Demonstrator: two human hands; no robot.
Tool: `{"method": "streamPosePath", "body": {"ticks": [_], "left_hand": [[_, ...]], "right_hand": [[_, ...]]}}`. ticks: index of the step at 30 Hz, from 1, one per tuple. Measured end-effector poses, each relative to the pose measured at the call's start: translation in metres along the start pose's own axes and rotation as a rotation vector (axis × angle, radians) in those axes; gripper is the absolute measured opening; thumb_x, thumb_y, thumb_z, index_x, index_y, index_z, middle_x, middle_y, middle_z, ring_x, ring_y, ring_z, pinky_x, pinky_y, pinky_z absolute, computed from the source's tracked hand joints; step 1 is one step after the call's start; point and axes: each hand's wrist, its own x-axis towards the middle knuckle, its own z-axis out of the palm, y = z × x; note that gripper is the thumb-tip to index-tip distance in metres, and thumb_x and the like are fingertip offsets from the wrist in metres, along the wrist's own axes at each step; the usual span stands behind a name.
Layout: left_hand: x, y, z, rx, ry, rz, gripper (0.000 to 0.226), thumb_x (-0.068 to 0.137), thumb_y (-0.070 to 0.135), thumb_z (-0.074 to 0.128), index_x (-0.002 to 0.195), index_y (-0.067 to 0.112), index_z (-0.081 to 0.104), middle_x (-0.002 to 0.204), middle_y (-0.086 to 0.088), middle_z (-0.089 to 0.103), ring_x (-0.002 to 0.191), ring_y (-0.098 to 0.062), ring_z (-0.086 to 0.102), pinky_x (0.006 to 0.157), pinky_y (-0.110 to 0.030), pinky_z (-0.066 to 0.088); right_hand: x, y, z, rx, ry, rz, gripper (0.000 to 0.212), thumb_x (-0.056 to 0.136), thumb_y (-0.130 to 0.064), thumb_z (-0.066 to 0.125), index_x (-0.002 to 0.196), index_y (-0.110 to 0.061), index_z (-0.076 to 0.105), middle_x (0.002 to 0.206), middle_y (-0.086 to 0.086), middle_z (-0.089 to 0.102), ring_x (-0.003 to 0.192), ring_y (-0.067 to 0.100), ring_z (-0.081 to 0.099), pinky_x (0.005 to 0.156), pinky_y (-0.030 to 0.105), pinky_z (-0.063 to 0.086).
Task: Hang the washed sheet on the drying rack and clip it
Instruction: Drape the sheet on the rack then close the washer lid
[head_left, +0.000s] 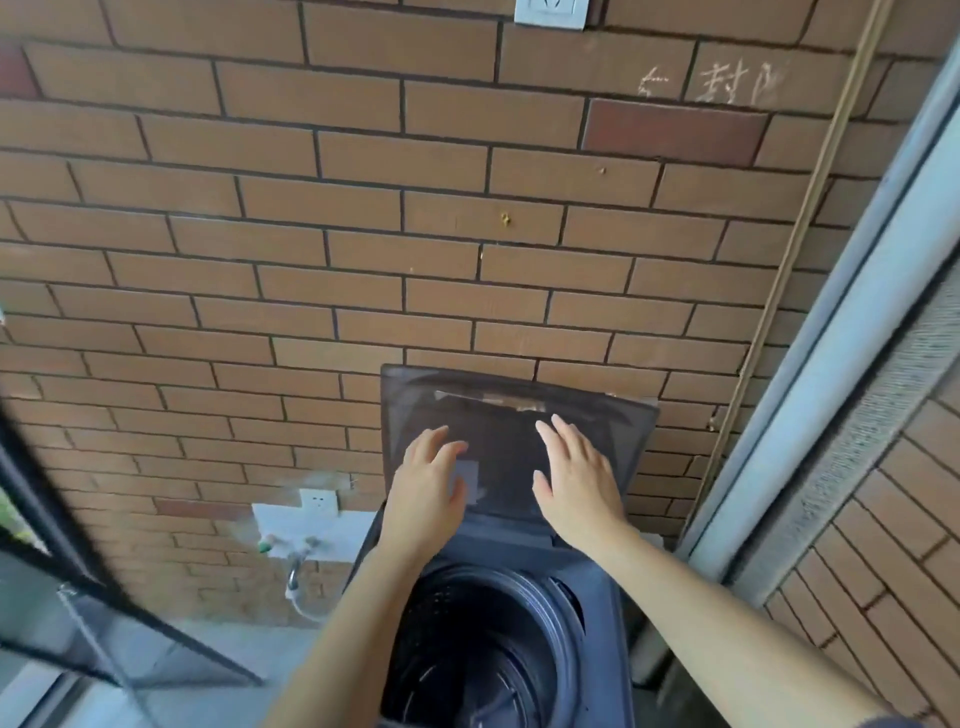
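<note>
head | left hand (426, 488), right hand (577, 483): grips released, at raised lid (506, 452) | drum (483, 644) below | tap (294, 570) leftward

A dark top-loading washing machine (608, 577) is standing against an orange brick wall (311, 208), its lid (626, 441) leaning upright and its drum (483, 654) lying open. A white socket (318, 501) and a tap (293, 553) are sitting on the wall just left of it. Chalk characters (727, 83) are showing high on the right, beside a thin pipe (810, 208).

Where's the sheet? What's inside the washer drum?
The drum shows only its dark perforated wall and bottom, nothing lying there; the left forearm covers its left rim.
</note>
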Motion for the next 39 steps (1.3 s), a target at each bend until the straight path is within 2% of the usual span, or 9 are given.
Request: {"method": "streamPosePath", "body": {"ticks": [7, 14, 18, 22, 25, 27, 31, 34, 39], "left_hand": [[0.111, 0.005, 0.040, 0.213, -0.128, 0.152, 0.056, 0.091, 0.017, 0.048, 0.145, 0.023, 0.033, 0.158, -0.005, 0.014, 0.147, -0.026, -0.001, 0.116, -0.053, 0.006], [0.142, -0.003, 0.061, 0.406, -0.290, 0.111, 0.074, 0.091, 0.026, 0.046, 0.152, 0.023, 0.004, 0.160, -0.004, 0.001, 0.147, -0.025, -0.005, 0.112, -0.062, 0.000], [0.121, 0.005, 0.059, 0.410, -0.206, 0.117, 0.066, 0.094, 0.021, 0.041, 0.152, 0.021, 0.010, 0.159, -0.009, 0.006, 0.147, -0.028, -0.001, 0.114, -0.057, 0.001], [0.091, 0.010, 0.051, 0.370, -0.129, 0.108, 0.056, 0.095, 0.019, 0.048, 0.147, 0.020, 0.030, 0.155, -0.013, 0.023, 0.145, -0.030, 0.015, 0.115, -0.052, 0.009], [0.064, 0.012, 0.042, 0.392, -0.068, 0.138, 0.044, 0.085, 0.022, 0.066, 0.128, 0.020, 0.056, 0.135, -0.013, 0.054, 0.129, -0.030, 0.047, 0.110, -0.052, 0.026], [0.045, 0.014, 0.036, 0.390, 0.015, 0.159, 0.030, 0.074, 0.020, 0.077, 0.103, 0.018, 0.068, 0.100, -0.004, 0.071, 0.097, -0.025, 0.067, 0.103, -0.051, 0.037], [0.010, 0.017, 0.023, 0.391, -0.032, 0.066, 0.032, 0.053, 0.027, 0.090, 0.076, 0.020, 0.068, 0.057, 0.005, 0.066, 0.055, -0.020, 0.064, 0.084, -0.047, 0.048], [-0.009, 0.014, 0.020, 0.437, -0.138, 0.054, 0.035, 0.051, 0.034, 0.091, 0.078, 0.025, 0.070, 0.063, 0.007, 0.069, 0.062, -0.020, 0.065, 0.071, -0.038, 0.044], [-0.035, 0.012, 0.015, 0.444, -0.333, 0.053, 0.035, 0.090, 0.041, 0.055, 0.123, 0.031, 0.054, 0.122, 0.009, 0.062, 0.115, -0.018, 0.048, 0.091, -0.037, 0.028]], "right_hand": [[0.072, 0.037, 0.007, -0.112, -0.035, 0.129, 0.067, 0.097, -0.032, 0.041, 0.152, -0.022, 0.004, 0.161, 0.000, 0.001, 0.148, 0.021, 0.003, 0.118, 0.046, 0.014], [0.098, 0.050, 0.014, -0.175, -0.129, 0.130, 0.068, 0.097, -0.030, 0.040, 0.152, -0.021, 0.000, 0.161, 0.000, 0.001, 0.148, 0.020, 0.000, 0.117, 0.053, 0.006], [0.082, 0.049, 0.017, -0.232, -0.019, 0.098, 0.059, 0.099, -0.032, 0.039, 0.151, -0.020, 0.015, 0.158, 0.000, 0.018, 0.146, 0.020, 0.014, 0.116, 0.053, 0.006], [0.067, 0.048, -0.002, -0.127, 0.022, 0.046, 0.038, 0.099, -0.033, 0.045, 0.136, -0.023, 0.049, 0.138, -0.002, 0.053, 0.126, 0.022, 0.048, 0.106, 0.037, 0.033], [0.053, 0.046, -0.018, -0.037, -0.036, 0.027, 0.024, 0.095, -0.031, 0.053, 0.114, -0.027, 0.066, 0.115, -0.003, 0.067, 0.104, 0.024, 0.061, 0.085, 0.032, 0.047], [0.042, 0.045, -0.021, 0.055, -0.132, 0.021, 0.015, 0.091, -0.028, 0.060, 0.102, -0.024, 0.069, 0.106, 0.000, 0.069, 0.093, 0.023, 0.062, 0.078, 0.032, 0.051], [0.022, 0.041, -0.025, 0.179, -0.391, -0.060, 0.011, 0.084, -0.021, 0.067, 0.095, -0.020, 0.065, 0.108, 0.001, 0.063, 0.093, 0.019, 0.059, 0.082, 0.036, 0.052], [0.008, 0.036, -0.018, 0.208, -0.545, -0.126, 0.024, 0.081, -0.018, 0.067, 0.104, -0.022, 0.061, 0.117, 0.000, 0.060, 0.103, 0.019, 0.057, 0.089, 0.038, 0.051], [-0.013, 0.020, -0.001, 0.228, -0.713, -0.147, 0.057, 0.079, -0.016, 0.067, 0.132, -0.023, 0.045, 0.137, 0.002, 0.050, 0.121, 0.021, 0.051, 0.098, 0.041, 0.047]]}}
